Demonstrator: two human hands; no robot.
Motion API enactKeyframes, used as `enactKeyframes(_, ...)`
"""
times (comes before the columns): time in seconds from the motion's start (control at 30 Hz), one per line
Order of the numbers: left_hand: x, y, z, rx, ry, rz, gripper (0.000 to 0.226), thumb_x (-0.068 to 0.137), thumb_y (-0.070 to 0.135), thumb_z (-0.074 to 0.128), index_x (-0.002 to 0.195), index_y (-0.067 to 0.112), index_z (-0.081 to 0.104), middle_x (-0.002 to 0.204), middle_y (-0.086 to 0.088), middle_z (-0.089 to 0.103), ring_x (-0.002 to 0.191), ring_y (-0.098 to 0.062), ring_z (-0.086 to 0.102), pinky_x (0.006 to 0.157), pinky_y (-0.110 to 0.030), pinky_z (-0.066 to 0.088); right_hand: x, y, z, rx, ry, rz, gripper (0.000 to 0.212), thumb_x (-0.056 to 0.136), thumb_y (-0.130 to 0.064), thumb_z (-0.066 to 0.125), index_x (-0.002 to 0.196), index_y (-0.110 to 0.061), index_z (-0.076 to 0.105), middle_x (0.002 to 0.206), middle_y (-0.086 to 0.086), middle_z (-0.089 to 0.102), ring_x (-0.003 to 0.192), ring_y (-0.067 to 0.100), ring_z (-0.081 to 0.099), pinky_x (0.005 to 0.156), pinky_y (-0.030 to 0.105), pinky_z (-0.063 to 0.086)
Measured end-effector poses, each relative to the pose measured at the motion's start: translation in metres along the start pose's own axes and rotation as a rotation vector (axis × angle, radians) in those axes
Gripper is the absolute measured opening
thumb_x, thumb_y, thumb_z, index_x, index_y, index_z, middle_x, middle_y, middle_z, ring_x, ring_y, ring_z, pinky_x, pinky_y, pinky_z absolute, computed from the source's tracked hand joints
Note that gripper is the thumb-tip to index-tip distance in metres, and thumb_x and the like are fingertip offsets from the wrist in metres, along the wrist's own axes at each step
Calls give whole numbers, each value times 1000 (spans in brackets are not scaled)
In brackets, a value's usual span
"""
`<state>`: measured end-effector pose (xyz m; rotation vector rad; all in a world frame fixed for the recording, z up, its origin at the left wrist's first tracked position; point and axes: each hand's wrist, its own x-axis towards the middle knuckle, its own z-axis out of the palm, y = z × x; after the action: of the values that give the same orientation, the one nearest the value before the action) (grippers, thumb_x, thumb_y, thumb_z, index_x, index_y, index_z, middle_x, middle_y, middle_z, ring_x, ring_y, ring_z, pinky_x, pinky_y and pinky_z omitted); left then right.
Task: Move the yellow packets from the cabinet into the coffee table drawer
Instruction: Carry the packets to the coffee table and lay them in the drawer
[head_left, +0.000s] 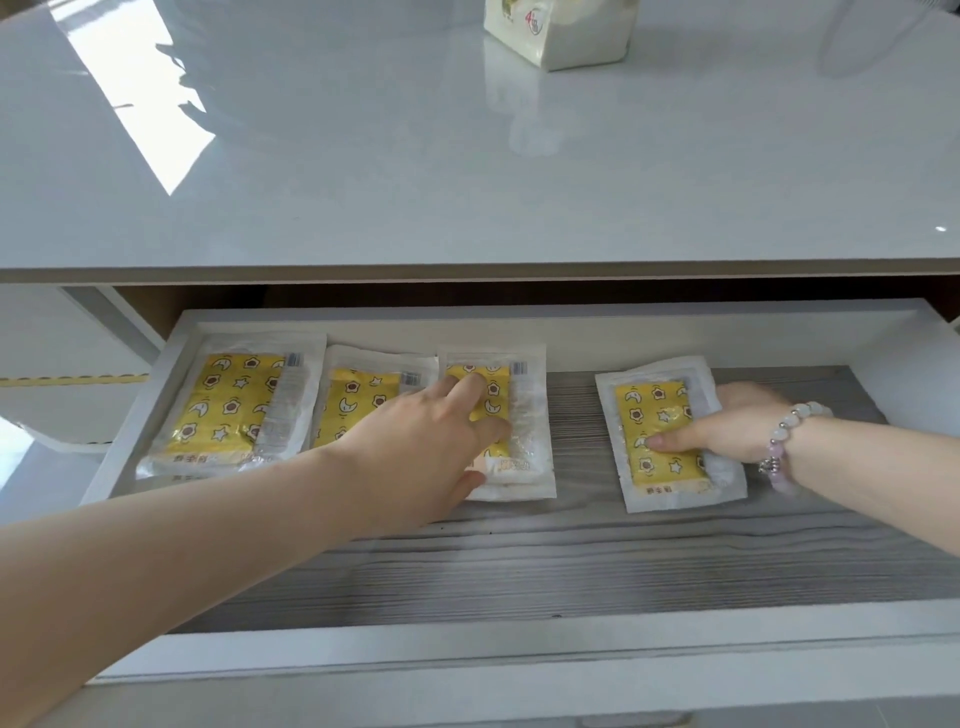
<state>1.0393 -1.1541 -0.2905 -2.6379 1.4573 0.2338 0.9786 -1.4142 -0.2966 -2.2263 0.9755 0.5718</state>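
Observation:
The coffee table drawer (519, 644) is pulled out, with a grey wood-grain floor. Several yellow packets with star and moon prints lie in a row along its back. The leftmost packet (234, 405) and the second packet (363, 400) lie untouched. My left hand (431, 441) rests on the third packet (519, 415), fingers straight on top and thumb at its lower left edge. My right hand (737, 426), with a bead bracelet on the wrist, holds the fourth packet (660, 431) by its right edge, thumb on top and fingers underneath.
The glossy white table top (415, 182) overhangs the drawer's back. A cream tissue pack (561, 31) stands at its far edge. The drawer's front half and its right end show bare grey floor (571, 561).

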Motion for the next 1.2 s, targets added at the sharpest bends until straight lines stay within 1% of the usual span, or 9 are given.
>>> enactKeyframes(0.17,1,-2,-6,40,-19,7,50,97,43,40,144,33,26,139,-1,25,123,-19,41,99,-30,37,-9,-11,-11,76,-39,-81,28,76,-21,78,98,-12,64,98,6,69,77,16,65,57,23,47)
enactKeyframes(0.3,0,-2,-8,95,-36,11,51,97,46,40,143,30,28,141,0,28,123,-19,43,102,-30,32,-14,-18,-23,109,-66,-68,40,74,-31,79,102,-6,64,99,7,69,48,7,62,29,15,37)
enactKeyframes(0.37,-1,-3,-8,42,2,-26,54,95,49,41,143,27,29,139,2,34,122,-18,43,102,-30,32,-21,-26,-21,207,-119,-82,70,48,-41,89,103,-5,67,99,7,71,68,12,70,58,27,57)
enactKeyframes(0.43,-5,-4,-10,-84,111,-74,59,91,54,46,140,24,32,135,3,42,120,-18,46,99,-31,36,-20,-30,-15,309,-110,-102,112,11,-54,88,110,-6,66,105,6,71,95,22,68,91,40,52)
enactKeyframes(0.5,-9,-5,-14,-124,331,-12,60,83,58,50,129,20,43,120,0,56,104,-22,58,85,-33,45,-18,-36,-7,372,-140,-149,111,16,-55,90,113,-8,65,111,6,68,101,23,66,98,43,48)
enactKeyframes(0.63,-11,-2,-9,32,571,252,39,80,48,52,104,18,46,91,-1,63,74,-20,60,60,-28,49,-30,-55,15,422,-171,-183,82,57,-46,85,122,-6,57,121,5,63,108,23,61,98,35,45)
enactKeyframes(0.77,-8,6,-3,113,695,344,17,77,8,56,88,13,44,68,-2,57,54,-21,52,48,-30,46,-32,-71,35,435,-169,-185,116,22,-58,86,123,-8,56,117,5,65,104,25,64,93,39,50)
enactKeyframes(0.97,-17,-2,5,213,651,398,30,69,-17,48,71,9,63,58,-2,45,40,-16,35,36,-24,37,-42,-81,33,271,-97,-230,57,76,-44,75,113,-6,55,108,0,57,94,17,56,75,26,47)
enactKeyframes(1.2,-17,-7,10,214,515,361,45,82,-12,34,104,1,71,79,-7,68,42,-15,50,38,-22,45,-40,-73,23,251,85,-259,69,74,-33,80,131,-7,53,119,4,62,99,21,63,75,27,52)
